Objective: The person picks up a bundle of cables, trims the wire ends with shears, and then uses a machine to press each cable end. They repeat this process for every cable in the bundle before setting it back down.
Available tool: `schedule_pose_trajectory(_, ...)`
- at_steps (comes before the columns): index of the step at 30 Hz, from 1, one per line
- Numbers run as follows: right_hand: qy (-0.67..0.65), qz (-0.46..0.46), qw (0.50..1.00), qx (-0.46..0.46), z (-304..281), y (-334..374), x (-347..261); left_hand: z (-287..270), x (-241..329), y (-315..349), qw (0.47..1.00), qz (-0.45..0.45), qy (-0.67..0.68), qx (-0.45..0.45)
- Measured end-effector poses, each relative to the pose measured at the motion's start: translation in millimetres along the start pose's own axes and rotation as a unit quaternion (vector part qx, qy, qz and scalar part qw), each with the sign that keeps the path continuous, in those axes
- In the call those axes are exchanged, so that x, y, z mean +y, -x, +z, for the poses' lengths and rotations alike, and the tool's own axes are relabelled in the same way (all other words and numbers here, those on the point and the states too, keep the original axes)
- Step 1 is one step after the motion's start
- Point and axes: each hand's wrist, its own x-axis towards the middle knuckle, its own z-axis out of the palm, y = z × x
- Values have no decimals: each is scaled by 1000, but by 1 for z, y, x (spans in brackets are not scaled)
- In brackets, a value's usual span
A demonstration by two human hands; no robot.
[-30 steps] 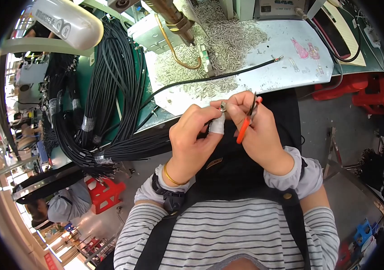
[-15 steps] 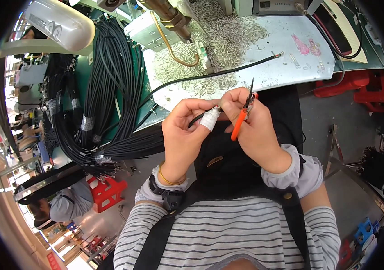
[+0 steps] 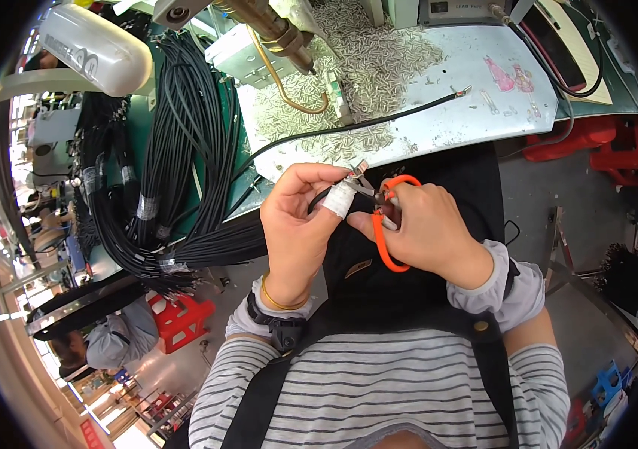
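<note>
White tape wraps the left hand's (image 3: 300, 228) forefinger, which with the thumb pinches a black cable end (image 3: 355, 170). The right hand (image 3: 423, 228), at three o'clock of it, grips orange-handled snips (image 3: 385, 224), blades at the cable tip. At twelve o'clock lies a metal worktop (image 3: 476, 97) strewn with small metal pieces (image 3: 356, 71); at nine o'clock, a black cable bundle (image 3: 176, 172).

A cable-assembly workshop or factory floor, shown by thick bundles of black cables (image 3: 162, 172) hung beside a metal workbench (image 3: 476, 97) strewn with small metal terminals (image 3: 364, 67), a bench machine (image 3: 266, 22), and red plastic stools (image 3: 176, 322)
</note>
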Motion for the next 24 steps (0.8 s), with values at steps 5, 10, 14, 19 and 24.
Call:
schedule_pose_trajectory(5,-72,25,996,-47,6,-2,7,-1,7,-7,998,-55,-28,6)
schedule_pose_trajectory(10,-265,77,960,-36,9,-1,11,-11,9,-36,985,-169,21,-27)
schedule_pose_trajectory(14,-375,124,918,27,-7,-21,-2,-17,-2,-61,980,-128,152,-13)
schedule_pose_trajectory(19,-306,52,944,117,-12,-65,0,-17,2,-79,982,-130,135,2)
schedule_pose_trajectory(24,-334,73,939,34,-16,-89,0,-24,6,-88,981,-170,89,-25)
